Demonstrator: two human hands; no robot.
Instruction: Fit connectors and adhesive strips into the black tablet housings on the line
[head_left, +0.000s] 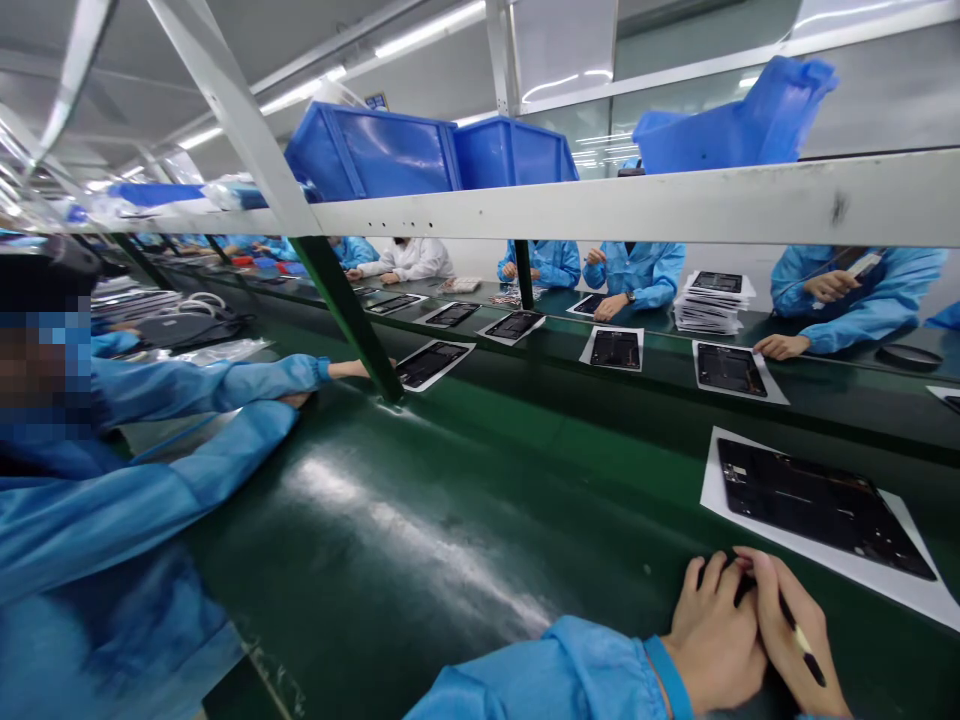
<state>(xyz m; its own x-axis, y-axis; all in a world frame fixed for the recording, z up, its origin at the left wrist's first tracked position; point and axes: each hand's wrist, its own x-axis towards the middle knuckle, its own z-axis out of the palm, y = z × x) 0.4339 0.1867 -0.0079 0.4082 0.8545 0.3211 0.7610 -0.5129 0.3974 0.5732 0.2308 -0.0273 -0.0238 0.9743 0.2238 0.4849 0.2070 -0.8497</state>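
My left hand (716, 640) rests at the bottom right on the green bench, its fingers curled and its palm hidden. Whatever lies under those fingers, if anything, is out of sight. Against it leans my right hand (791, 625), closed on a thin black-and-cream pen-like tool (804, 643) that slants across the back of the hand. Just beyond both hands lies a flat black device panel (817, 500) with small parts on its surface. It sits on a white sheet (716, 490), apart from my fingers.
A raised dark green line (555, 375) carries more panels on white sheets, such as this panel (729, 368). Overhead runs a white shelf beam (600, 210) with blue bins (390, 150). A green post (349, 320) stands left. A co-worker's sleeve (150, 490) reaches in; others sit opposite.
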